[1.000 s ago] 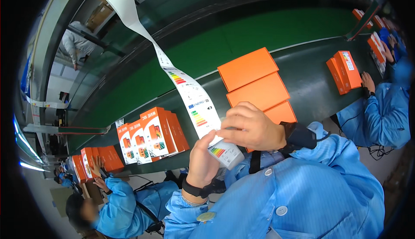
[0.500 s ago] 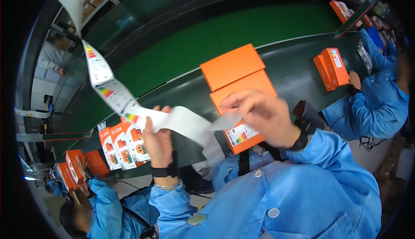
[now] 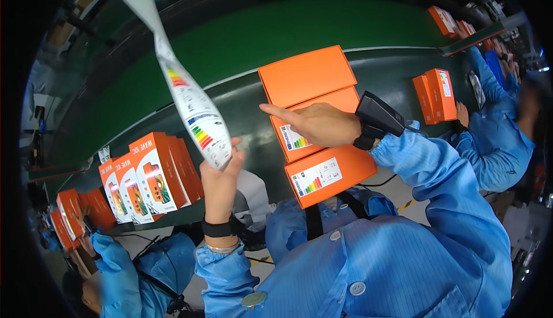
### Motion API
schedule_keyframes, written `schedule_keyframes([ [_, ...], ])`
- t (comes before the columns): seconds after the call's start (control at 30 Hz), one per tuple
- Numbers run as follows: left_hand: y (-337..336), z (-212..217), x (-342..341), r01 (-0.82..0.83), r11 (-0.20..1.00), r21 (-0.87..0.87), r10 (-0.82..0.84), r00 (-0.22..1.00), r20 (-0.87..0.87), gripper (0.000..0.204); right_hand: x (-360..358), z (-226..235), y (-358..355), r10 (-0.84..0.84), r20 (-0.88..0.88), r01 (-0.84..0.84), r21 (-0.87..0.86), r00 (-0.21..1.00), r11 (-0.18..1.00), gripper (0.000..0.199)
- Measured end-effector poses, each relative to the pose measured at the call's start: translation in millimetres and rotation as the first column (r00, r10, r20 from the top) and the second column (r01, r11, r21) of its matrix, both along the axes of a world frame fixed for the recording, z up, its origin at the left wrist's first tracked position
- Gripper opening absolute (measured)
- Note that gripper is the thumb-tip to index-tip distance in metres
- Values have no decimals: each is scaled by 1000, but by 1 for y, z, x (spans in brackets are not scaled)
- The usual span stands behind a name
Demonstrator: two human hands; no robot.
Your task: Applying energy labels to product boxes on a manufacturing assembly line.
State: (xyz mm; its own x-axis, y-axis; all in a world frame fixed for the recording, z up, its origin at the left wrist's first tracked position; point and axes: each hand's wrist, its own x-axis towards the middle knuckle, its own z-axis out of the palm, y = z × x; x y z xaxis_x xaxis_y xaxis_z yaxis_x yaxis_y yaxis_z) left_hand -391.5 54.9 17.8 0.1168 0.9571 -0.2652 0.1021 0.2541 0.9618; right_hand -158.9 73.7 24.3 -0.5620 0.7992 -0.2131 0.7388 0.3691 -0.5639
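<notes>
My left hand [image 3: 220, 181] is closed on a long strip of white labels [image 3: 199, 113], which rises up and away to the upper left and carries coloured bar charts. A loose pale tail [image 3: 253, 188] hangs below that hand. My right hand [image 3: 325, 123] lies nearly flat over the middle orange box [image 3: 345, 100], its index finger stretched to the left and the other fingers partly hidden. Partly under the hand, a label [image 3: 291, 138] shows on that box. The nearest orange box [image 3: 360, 168] bears a similar label [image 3: 316, 177]; the far orange box [image 3: 308, 77] shows a plain top.
Several printed orange-and-white boxes [image 3: 151, 174] stand at the left. Beyond the dark work surface [image 3: 242, 102] runs a green belt [image 3: 276, 30]. Co-workers in blue sit left [image 3: 124, 266] and right [image 3: 495, 139], the right one beside orange boxes [image 3: 436, 96].
My right hand has left the strip's end and come down flat on the middle box, where a label now shows. The strip in my left hand has swung right and hangs more steeply.
</notes>
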Motion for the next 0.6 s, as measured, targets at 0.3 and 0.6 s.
schedule_keyframes([
  [0.3, 3, -17, 18, -12, 1000, -16, 11, 998, -54, 11, -8, -19, 11, 33, 75, -40, 89, 997, 995, 77],
  [0.6, 0, -26, 27, 27, 999, -28, -29, 997, -68, 9, -10, -7, 10, 7, 71, -11, 55, 997, 998, 75],
])
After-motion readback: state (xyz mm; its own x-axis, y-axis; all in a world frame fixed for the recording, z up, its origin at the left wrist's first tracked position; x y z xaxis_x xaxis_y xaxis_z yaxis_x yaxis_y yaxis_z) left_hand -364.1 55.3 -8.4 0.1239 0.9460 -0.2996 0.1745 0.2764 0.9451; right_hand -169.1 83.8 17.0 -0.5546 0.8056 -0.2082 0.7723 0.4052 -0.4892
